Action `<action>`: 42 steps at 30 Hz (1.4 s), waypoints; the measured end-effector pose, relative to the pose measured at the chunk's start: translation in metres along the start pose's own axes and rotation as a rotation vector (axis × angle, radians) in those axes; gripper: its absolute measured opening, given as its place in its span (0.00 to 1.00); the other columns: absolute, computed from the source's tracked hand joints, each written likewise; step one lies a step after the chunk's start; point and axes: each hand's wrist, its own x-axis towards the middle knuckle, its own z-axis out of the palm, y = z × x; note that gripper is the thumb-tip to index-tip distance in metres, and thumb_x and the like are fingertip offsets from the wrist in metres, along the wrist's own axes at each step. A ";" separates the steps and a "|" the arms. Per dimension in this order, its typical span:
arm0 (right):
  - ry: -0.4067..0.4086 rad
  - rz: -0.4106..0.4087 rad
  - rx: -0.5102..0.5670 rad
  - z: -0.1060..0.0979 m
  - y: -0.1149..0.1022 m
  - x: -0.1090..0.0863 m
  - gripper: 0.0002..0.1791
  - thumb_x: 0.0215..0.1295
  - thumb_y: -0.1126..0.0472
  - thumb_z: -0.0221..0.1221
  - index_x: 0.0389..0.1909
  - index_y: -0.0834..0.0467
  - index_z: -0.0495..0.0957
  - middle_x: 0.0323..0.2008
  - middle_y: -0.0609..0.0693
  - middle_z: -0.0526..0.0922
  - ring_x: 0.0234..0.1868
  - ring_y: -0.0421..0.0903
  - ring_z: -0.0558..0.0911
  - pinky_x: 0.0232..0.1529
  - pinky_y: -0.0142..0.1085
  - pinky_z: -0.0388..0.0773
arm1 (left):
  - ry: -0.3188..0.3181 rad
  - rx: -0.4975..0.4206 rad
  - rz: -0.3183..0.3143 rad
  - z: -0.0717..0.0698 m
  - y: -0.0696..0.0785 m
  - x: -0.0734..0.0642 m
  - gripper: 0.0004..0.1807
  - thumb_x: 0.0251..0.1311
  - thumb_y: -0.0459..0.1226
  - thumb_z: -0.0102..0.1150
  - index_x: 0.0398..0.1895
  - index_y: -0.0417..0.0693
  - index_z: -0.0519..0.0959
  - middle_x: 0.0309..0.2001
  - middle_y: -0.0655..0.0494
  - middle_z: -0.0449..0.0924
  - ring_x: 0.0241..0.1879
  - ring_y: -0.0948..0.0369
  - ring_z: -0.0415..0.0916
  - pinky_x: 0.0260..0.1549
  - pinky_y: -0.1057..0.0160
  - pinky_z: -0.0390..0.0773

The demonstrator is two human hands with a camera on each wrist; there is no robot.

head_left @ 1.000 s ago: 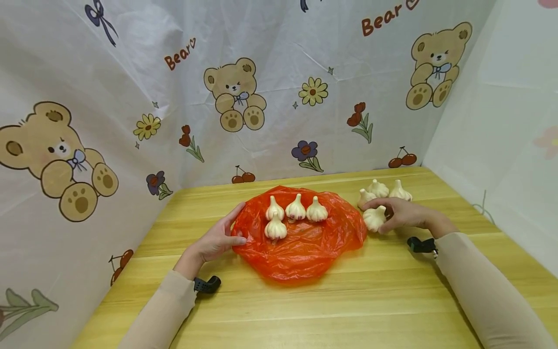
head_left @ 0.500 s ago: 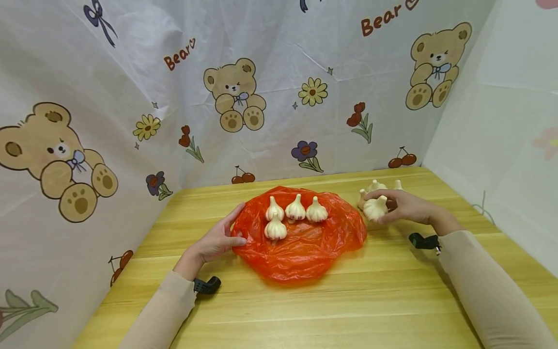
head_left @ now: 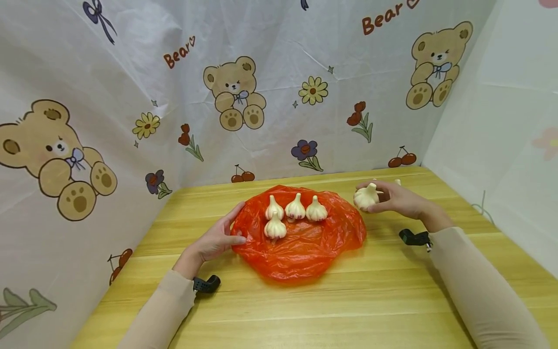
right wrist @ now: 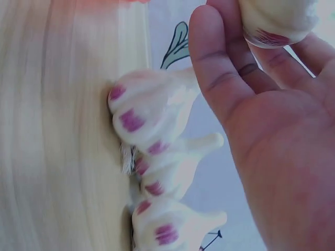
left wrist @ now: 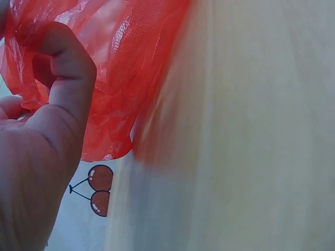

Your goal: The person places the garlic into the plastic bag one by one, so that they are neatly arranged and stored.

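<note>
My right hand pinches a garlic bulb between thumb and fingers, raised just beyond the right end of a red plastic bag. Crumpled and spread low, the bag lies mid-table with several garlic bulbs sitting stem-up on it. At its left end my left hand grips the edge; in the left wrist view a bent thumb presses the thin plastic. Three more bulbs with purple marks stand in a row below my right hand in the right wrist view, mostly hidden from the head view.
A wooden table carries everything. Behind it hangs a white bear-print sheet, which continues along the left side. A pale wall covering closes off the right, with a thin cord near the table edge.
The right hand has lifted one garlic bulb from the group on the right and moved it up and left toward the bag. The left hand and bag have stayed put.
</note>
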 end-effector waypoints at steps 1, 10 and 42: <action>0.003 -0.001 0.005 0.001 -0.001 0.001 0.33 0.66 0.61 0.69 0.71 0.58 0.70 0.60 0.53 0.77 0.56 0.45 0.80 0.55 0.32 0.81 | 0.001 0.001 -0.001 0.000 0.000 0.000 0.61 0.62 0.23 0.65 0.85 0.68 0.38 0.85 0.56 0.34 0.53 0.61 0.77 0.50 0.60 0.86; 0.007 0.030 0.028 0.011 -0.013 0.013 0.32 0.68 0.58 0.67 0.71 0.57 0.69 0.60 0.56 0.78 0.54 0.46 0.82 0.52 0.38 0.85 | 0.004 0.007 -0.009 -0.001 0.001 0.002 0.60 0.62 0.23 0.65 0.85 0.67 0.37 0.85 0.56 0.33 0.67 0.57 0.72 0.54 0.56 0.85; -0.022 -0.029 0.093 0.067 -0.041 0.069 0.24 0.64 0.55 0.71 0.58 0.55 0.76 0.49 0.54 0.85 0.48 0.50 0.83 0.51 0.37 0.83 | -0.006 -0.009 -0.019 0.000 0.002 0.003 0.61 0.61 0.25 0.67 0.85 0.67 0.38 0.85 0.53 0.36 0.72 0.53 0.64 0.57 0.55 0.83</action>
